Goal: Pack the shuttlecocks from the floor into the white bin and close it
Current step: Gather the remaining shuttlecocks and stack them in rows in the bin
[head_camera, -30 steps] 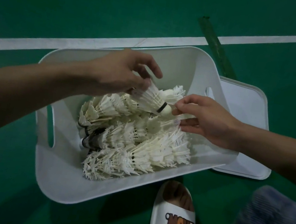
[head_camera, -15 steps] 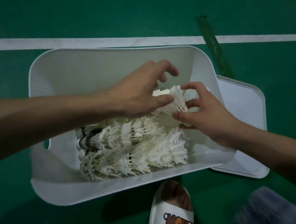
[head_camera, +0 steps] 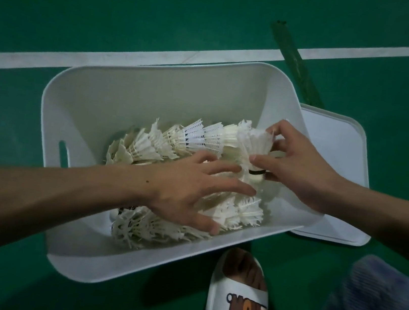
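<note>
Slipper (head_camera: 238, 300) – near edge of frame, on the green floor. White bin (head_camera: 153, 99) – beyond it, uncovered; shuttlecocks (head_camera: 195, 137) piled inside in nested rows, long axis running left to right. Left hand (head_camera: 193, 187) – fingers spread, pressing flat on the pile, gripping nothing. Right hand (head_camera: 292, 165) – grip closed on the row's right-end shuttlecock, cork toward the palm. Lid (head_camera: 332, 179) – flat on the floor, farther right, partly under the bin, nearer the right hand

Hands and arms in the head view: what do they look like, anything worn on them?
Both arms are bare as far as the frame shows: no sleeves, gloves, watch or rings visible. The left hand and right hand have short nails. A small dark mole marks the left forearm near the wrist.
</note>
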### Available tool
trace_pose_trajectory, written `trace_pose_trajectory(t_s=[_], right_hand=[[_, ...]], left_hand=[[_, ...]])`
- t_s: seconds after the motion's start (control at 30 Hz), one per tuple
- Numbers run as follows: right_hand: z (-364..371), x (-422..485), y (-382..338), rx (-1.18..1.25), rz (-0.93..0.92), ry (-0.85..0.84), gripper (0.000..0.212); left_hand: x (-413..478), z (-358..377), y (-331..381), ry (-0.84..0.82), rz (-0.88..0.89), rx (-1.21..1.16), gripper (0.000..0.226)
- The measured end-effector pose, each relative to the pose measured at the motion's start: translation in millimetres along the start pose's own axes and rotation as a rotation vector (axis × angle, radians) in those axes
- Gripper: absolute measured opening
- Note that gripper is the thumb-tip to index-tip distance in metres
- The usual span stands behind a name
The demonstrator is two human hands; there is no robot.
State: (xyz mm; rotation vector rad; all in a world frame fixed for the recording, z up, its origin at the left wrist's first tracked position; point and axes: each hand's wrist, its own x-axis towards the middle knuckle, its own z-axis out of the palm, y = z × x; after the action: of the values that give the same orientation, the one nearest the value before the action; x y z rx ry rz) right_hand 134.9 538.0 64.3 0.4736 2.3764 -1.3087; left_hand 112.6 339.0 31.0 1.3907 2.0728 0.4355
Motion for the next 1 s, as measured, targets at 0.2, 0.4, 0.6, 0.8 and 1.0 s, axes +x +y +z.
trace_pose_trajectory(t_s=[0.2, 0.4, 0.6, 0.8, 1.0], right_hand=[[-1, -5, 2, -0.24, -0.037, 0.083, 0.028], [-2, -8, 2, -0.338, -0.105, 0.067, 0.032], [-3, -13, -6, -0.491, -0.09, -0.055, 0.05], [0, -18, -14, -0.71, -0.02, -0.152, 0.037], [0, -17, -20, -0.918, 0.006, -0.206, 0.03]], left_hand=[[6, -1, -4, -0.03, 0.034, 0.1, 0.072], [6, -6, -9, -0.043, 0.014, 0.111, 0.077], [4, -8, -8, -0.039, 0.018, 0.086, 0.075], [2, -9, -11, -0.097, -0.007, 0.059, 0.082], [3, -10, -12, -0.147, 0.015, 0.112, 0.097]])
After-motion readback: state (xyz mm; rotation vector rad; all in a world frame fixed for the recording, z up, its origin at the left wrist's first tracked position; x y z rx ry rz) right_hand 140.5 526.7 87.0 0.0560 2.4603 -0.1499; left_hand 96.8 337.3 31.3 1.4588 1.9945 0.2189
